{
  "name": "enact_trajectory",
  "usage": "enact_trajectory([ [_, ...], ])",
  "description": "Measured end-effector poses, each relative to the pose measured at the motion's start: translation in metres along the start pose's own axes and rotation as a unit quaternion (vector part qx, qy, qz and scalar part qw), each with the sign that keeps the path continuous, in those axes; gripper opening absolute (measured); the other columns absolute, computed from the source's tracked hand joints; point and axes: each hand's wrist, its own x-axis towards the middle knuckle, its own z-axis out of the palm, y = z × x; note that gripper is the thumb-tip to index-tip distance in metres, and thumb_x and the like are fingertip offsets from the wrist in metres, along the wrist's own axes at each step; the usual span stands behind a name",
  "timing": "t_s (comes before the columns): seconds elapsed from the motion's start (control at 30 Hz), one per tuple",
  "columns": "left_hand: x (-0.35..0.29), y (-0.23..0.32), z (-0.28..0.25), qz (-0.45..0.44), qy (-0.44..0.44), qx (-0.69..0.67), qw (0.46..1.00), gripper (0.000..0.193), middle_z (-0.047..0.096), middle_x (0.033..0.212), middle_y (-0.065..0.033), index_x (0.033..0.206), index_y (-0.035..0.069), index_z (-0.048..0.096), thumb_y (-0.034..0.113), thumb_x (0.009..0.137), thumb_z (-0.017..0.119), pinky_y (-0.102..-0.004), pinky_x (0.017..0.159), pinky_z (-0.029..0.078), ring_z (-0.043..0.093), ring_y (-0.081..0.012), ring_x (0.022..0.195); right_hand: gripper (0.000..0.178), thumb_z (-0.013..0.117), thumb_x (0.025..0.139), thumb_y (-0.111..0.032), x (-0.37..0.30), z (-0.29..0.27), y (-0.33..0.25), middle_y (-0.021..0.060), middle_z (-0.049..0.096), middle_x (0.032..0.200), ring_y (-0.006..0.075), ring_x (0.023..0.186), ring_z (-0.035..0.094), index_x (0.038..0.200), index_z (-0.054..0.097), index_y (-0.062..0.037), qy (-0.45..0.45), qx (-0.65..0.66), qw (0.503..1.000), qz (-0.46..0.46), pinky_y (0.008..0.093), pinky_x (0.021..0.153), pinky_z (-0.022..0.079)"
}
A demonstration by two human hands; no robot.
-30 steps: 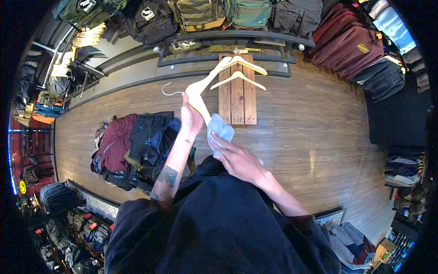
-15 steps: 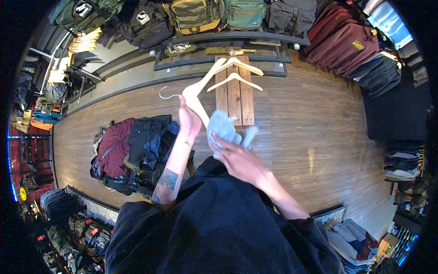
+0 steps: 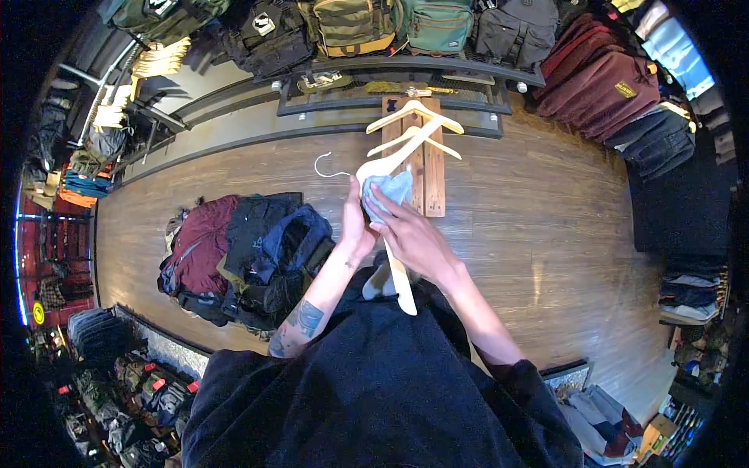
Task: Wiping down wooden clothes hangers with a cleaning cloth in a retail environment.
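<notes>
A pale wooden clothes hanger (image 3: 400,282) is held in front of my chest, its metal hook pointing left. My left hand (image 3: 356,224) grips it near the base of the hook, thumb up along the wood. With my right hand (image 3: 407,238) I press a light blue-grey cloth (image 3: 394,189) against the middle of the hanger, fingers lying over the cloth. One arm of the hanger reaches up and right; the other slants down past my right wrist. Beyond it, two more wooden hangers (image 3: 416,114) hang at a slatted wooden board (image 3: 434,183).
A heap of jackets (image 3: 204,253) lies on the wooden floor (image 3: 538,234) at left. Backpacks (image 3: 439,27) line a dark metal shelf (image 3: 406,66) ahead. Maroon garments (image 3: 601,86) hang at the far right; wooden hangers (image 3: 161,58) fill a rail at left.
The cloth has come from beside the hanger's lower arm up onto its middle, under my right hand. The hanger's lower arm now shows fully. The whole view has shifted slightly.
</notes>
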Motion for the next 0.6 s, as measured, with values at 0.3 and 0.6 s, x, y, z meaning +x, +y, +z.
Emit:
enact_trajectory([
  [0.3, 0.037, 0.035, -0.039, 0.152, -0.056, -0.062, 0.985, 0.068, 0.046, 0.148, -0.0055, 0.146, 0.006, 0.040, 0.058, 0.102, 0.039, -0.0397, 0.118, 0.024, 0.039, -0.0222, 0.139, 0.039, 0.053, 0.101, -0.022, -0.065, -0.010, -0.033, 0.0002, 0.042, 0.155, 0.0279, 0.128, 0.055, 0.138, 0.057, -0.0134, -0.125, 0.091, 0.986, 0.061, 0.0396, 0.106, 0.048],
  [0.6, -0.002, 0.008, 0.003, 0.045, -0.061, -0.015, 0.997, 0.062, 0.054, 0.138, -0.0087, 0.144, 0.007, 0.043, 0.054, 0.106, 0.031, -0.0402, 0.108, 0.041, 0.052, -0.0231, 0.126, 0.044, 0.052, 0.099, -0.021, -0.019, -0.003, -0.003, 0.0024, 0.039, 0.157, 0.0343, 0.133, 0.048, 0.143, 0.053, -0.0165, -0.004, -0.051, 0.998, -0.030, 0.0536, 0.122, 0.021],
])
